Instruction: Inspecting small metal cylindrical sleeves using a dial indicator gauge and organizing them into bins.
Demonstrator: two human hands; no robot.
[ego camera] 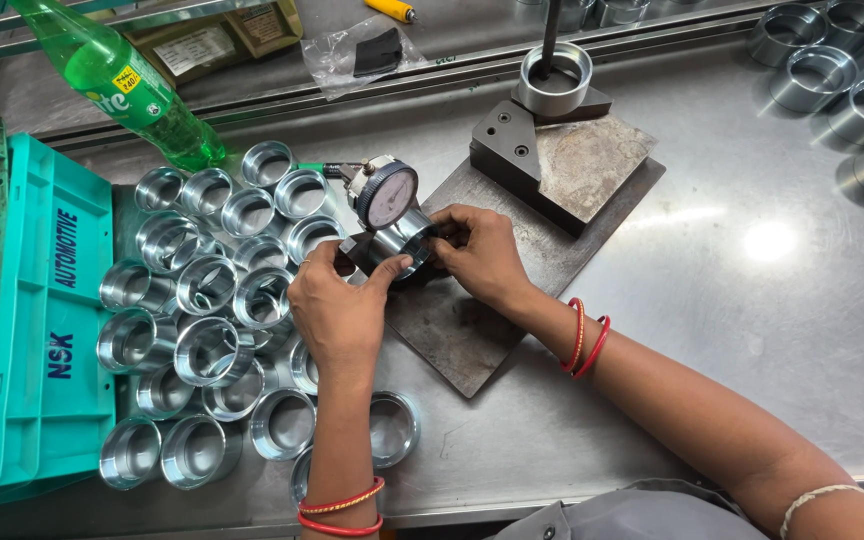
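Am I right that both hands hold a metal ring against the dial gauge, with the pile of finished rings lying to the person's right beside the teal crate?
Not quite. The head view shows the left hand and right hand holding the metal ring at the dial gauge, but the pile of rings beside the teal crate lies to the person's left.

Both hands meet at a shiny metal ring [404, 243] under a dial gauge [388, 195]: the left hand [337, 312] steadies its near side, the right hand [480, 252] pinches its far side. Similar rings [214, 350] crowd the bench [732, 300] beside a teal crate [47, 320].
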